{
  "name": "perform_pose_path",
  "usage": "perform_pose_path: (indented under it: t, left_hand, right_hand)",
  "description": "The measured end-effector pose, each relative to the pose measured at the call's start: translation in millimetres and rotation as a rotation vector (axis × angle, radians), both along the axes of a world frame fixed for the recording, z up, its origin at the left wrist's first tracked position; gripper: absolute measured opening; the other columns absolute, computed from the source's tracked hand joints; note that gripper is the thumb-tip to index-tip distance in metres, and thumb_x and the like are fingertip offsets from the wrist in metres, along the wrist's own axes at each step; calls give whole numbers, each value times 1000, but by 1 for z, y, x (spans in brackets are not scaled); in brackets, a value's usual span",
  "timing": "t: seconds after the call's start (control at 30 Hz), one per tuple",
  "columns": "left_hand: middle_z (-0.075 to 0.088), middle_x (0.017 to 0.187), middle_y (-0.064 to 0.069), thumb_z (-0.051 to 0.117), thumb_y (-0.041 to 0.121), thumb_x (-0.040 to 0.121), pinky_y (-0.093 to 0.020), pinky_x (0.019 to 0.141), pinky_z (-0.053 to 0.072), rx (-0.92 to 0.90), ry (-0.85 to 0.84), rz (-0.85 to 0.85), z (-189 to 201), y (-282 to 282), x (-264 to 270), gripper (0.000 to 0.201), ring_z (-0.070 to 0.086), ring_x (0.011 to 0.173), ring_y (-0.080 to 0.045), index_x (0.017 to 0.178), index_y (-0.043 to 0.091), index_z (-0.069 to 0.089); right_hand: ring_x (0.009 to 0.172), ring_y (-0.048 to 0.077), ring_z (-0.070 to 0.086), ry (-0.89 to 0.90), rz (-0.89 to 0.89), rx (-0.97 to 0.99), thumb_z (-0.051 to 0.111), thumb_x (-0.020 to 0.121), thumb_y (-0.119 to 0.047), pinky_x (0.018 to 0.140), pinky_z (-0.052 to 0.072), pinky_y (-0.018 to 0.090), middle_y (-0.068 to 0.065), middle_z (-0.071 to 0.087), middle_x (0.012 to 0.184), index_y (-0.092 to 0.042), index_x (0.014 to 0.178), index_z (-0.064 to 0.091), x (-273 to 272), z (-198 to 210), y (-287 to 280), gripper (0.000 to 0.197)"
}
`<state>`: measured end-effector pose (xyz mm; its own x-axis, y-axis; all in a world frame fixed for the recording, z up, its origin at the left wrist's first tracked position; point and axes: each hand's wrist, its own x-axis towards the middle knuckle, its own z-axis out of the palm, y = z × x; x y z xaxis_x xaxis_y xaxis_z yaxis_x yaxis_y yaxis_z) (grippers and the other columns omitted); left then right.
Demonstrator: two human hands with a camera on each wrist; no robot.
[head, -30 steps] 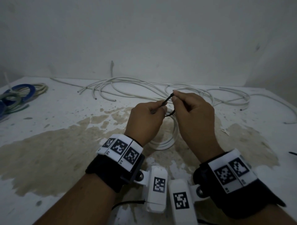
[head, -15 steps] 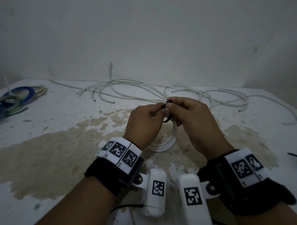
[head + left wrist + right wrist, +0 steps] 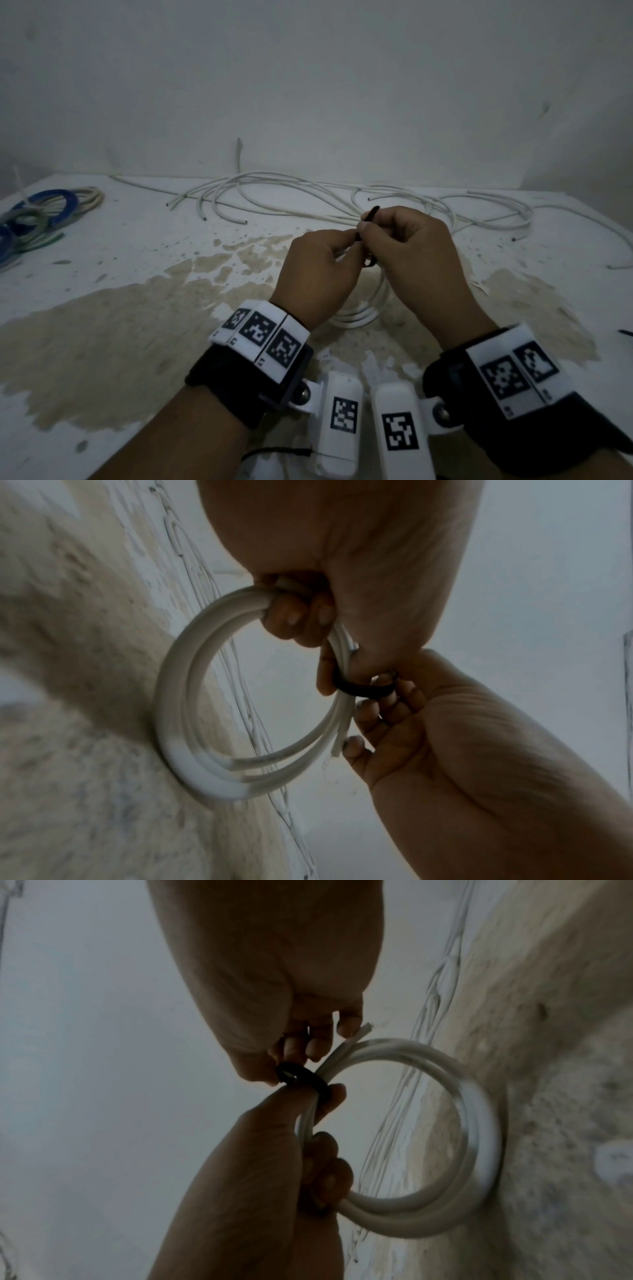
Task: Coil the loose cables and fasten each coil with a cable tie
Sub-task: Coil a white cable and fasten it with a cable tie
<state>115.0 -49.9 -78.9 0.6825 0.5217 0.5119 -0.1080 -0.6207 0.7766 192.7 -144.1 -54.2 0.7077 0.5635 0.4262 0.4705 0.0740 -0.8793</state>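
A white cable coil (image 3: 359,313) (image 3: 192,723) (image 3: 479,1123) of about three turns stands on edge on the stained table, its lower arc touching the surface. My left hand (image 3: 318,270) (image 3: 308,610) grips the coil's top. A black cable tie (image 3: 370,219) (image 3: 363,689) (image 3: 301,1077) loops around the coil strands beside that grip. My right hand (image 3: 411,253) (image 3: 294,1047) pinches the tie, whose free tail sticks up past the fingertips in the head view. One cut cable end (image 3: 337,748) pokes out of the coil.
Several loose white cables (image 3: 342,198) sprawl across the back of the table (image 3: 102,274). Blue, green and cream tied coils (image 3: 37,216) lie at the far left edge. A small dark object (image 3: 625,332) lies at the right edge. A wall rises behind.
The tie's tail, hidden between the hands half a second ago, sticks up past my right fingertips again. Both hands stay together on the coil.
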Motion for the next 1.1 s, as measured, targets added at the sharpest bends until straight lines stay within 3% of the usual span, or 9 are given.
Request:
perform_pose_path:
  t: [0.1, 0.23, 0.4, 0.5, 0.57, 0.63, 0.77, 0.93, 1.1]
  left_hand:
    - [74, 88, 6, 58, 18, 92, -13, 75, 50, -32, -5, 2, 1, -1, 1, 20, 66, 84, 2, 101, 17, 75]
    - [72, 76, 3, 57, 28, 87, -28, 71, 50, -33, 12, 38, 0, 3, 3, 24, 65, 73, -5, 83, 13, 76]
    - [74, 80, 3, 53, 24, 87, -19, 71, 52, 37, -33, -3, -3, 4, 1, 27, 67, 77, -2, 90, 12, 77]
    - [69, 73, 9, 53, 22, 92, -17, 64, 48, 53, 10, 13, -2, 2, 2, 22, 62, 70, 2, 81, 17, 71]
    - [66, 78, 12, 51, 25, 96, -12, 58, 41, -79, 73, 18, 0, 1, 3, 14, 58, 66, 3, 93, 25, 65]
    - [65, 78, 12, 46, 31, 98, -17, 52, 38, -303, 125, -17, 3, 2, 3, 19, 53, 58, -1, 110, 26, 60]
    - [46, 48, 17, 38, 24, 102, -21, 45, 25, -658, 114, -174, 10, 6, -1, 23, 31, 44, -6, 116, 23, 56]
    - [47, 81, -2, 54, 27, 95, -21, 49, 31, -557, 130, -219, 11, 5, -4, 15, 38, 53, -7, 109, 29, 59]
    - [52, 97, -7, 57, 25, 93, -22, 61, 36, -459, 72, -156, 6, 3, -3, 18, 48, 62, -3, 100, 41, 59]
  right_hand:
    - [56, 1, 61, -48, -34, 5, 64, 85, -11, 55, 47, 12, -1, 66, 66, -12, 81, 69, 1, 1, -2, 7]
    - [59, 4, 63, -71, -64, 57, 65, 85, -12, 55, 46, 10, -1, 67, 70, -13, 85, 70, -4, 0, -1, 5]
    - [61, 7, 58, -105, -26, -33, 65, 85, -12, 56, 43, 9, 9, 66, 70, -7, 75, 67, 2, -1, -1, 11]
    - [77, 8, 62, -120, -39, -70, 65, 85, -17, 73, 49, 22, 3, 68, 77, -8, 75, 68, 8, -3, -2, 14]
    - [84, 9, 63, -146, -79, -49, 65, 86, -18, 79, 51, 32, -4, 68, 80, -13, 74, 70, 8, -3, -1, 13]
    - [83, 6, 63, -198, -95, -17, 66, 86, -16, 78, 51, 31, -10, 67, 80, -18, 71, 68, 7, -3, 0, 15]
    - [79, 7, 64, -299, -107, 14, 68, 83, -12, 75, 51, 23, -16, 64, 80, -25, 81, 67, 6, -5, 0, 14]
    - [81, 6, 60, -443, -138, 20, 66, 84, -12, 72, 53, 34, -15, 59, 79, -27, 88, 71, 11, -10, 0, 16]
    - [81, 4, 56, -639, -131, -52, 60, 85, -8, 75, 42, 12, -3, 68, 82, -15, 96, 74, 14, -8, 0, 19]
